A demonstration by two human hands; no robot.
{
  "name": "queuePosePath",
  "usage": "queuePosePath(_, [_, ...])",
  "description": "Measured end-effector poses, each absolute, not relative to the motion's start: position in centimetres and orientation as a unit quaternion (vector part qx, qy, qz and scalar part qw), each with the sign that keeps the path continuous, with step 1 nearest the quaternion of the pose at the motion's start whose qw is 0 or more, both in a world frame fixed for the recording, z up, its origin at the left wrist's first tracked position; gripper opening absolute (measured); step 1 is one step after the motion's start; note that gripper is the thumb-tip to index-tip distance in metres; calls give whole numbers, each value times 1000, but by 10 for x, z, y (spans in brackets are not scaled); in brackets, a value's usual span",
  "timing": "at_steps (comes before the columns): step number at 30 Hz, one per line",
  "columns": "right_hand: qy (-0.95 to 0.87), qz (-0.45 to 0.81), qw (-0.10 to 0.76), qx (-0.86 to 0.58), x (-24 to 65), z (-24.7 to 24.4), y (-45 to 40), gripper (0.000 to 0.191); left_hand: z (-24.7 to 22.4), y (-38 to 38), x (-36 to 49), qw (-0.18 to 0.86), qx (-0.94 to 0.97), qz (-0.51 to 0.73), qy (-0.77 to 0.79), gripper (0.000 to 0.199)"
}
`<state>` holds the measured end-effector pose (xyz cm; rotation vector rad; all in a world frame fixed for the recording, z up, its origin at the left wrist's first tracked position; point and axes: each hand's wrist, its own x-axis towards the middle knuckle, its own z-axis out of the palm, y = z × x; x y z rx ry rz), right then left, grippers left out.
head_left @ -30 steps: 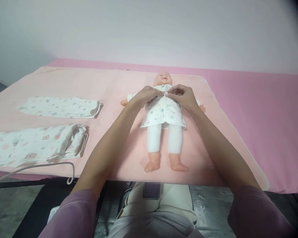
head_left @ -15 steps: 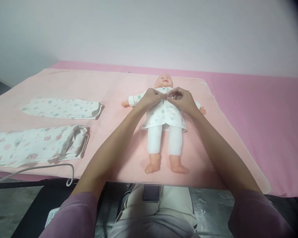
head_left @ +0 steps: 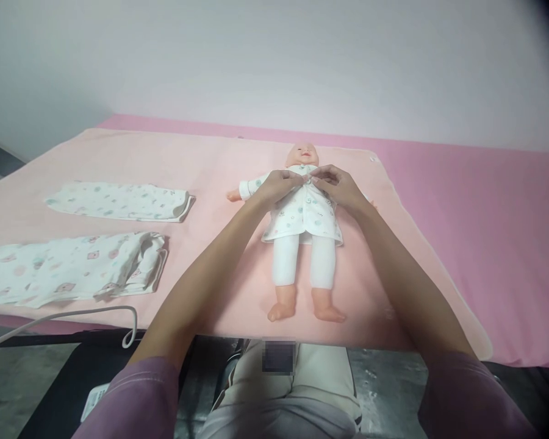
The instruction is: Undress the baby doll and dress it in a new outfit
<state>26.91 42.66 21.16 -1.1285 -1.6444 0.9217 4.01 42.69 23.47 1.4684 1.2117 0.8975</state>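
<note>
A baby doll [head_left: 302, 155] lies on its back, head away from me, in a white patterned shirt [head_left: 297, 214] with a front opening. At the chest, my left hand [head_left: 281, 185] pinches the shirt's front edge between thumb and fingers. Close beside it on the right, my right hand [head_left: 337, 185] has its fingers closed on the same front edge near a snap. The fingertips of both hands nearly meet. The doll's white-covered legs and bare feet [head_left: 282, 305] point toward me. My right hand and forearm mostly hide the doll's arm on that side.
Two folded patterned cloth pieces, one upper [head_left: 123, 201] and one lower [head_left: 73, 268], lie at the left on the pink mat [head_left: 219, 244]. A white cable [head_left: 73, 313] curves along the front left edge. Behind the pink table surface [head_left: 485, 244] stands a pale wall [head_left: 274, 67].
Both hands remain at the doll's chest, with the right fingers slightly shifted and more of the snap showing. The view has moved slightly.
</note>
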Motion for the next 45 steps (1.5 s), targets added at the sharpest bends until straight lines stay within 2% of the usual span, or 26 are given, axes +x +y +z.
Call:
queuePosePath(4, [-717, 264, 431, -480, 278, 224, 446, 32, 234, 439, 30, 428, 630, 391, 517, 14])
queuePosePath(7, [-763, 243, 363, -475, 283, 236, 472, 30, 231, 457, 26, 335, 699, 414, 478, 23])
queuePosePath(9, [-776, 257, 329, -473, 283, 242, 487, 28, 227, 468, 27, 289, 736, 412, 453, 19])
queuePosePath(11, [-779, 260, 327, -467, 281, 243, 496, 30, 223, 476, 29, 265, 749, 417, 441, 12])
queuePosePath(14, [-769, 278, 367, -443, 275, 238, 495, 39, 218, 480, 34, 250, 752, 438, 425, 13])
queuePosePath(19, [-712, 328, 439, -438, 268, 224, 486, 54, 216, 478, 38, 272, 743, 439, 426, 18])
queuePosePath(30, [-689, 383, 444, -427, 293, 221, 489, 57, 209, 480, 34, 258, 731, 481, 411, 17])
queuePosePath(32, [-687, 351, 459, -440, 298, 225, 481, 55, 210, 476, 31, 261, 723, 485, 417, 16])
queuePosePath(35, [-693, 234, 502, -462, 293, 234, 454, 47, 215, 458, 30, 244, 714, 491, 435, 15])
queuePosePath(37, [-711, 204, 483, -469, 283, 239, 432, 38, 220, 441, 30, 224, 709, 485, 460, 17])
queuePosePath(39, [-736, 227, 424, -476, 273, 240, 416, 29, 225, 426, 32, 240, 711, 450, 485, 16])
queuePosePath(41, [-742, 259, 381, -487, 266, 238, 410, 24, 231, 417, 34, 291, 710, 407, 495, 22])
queuePosePath(45, [-701, 349, 361, -507, 261, 237, 420, 25, 239, 420, 35, 395, 669, 369, 510, 31])
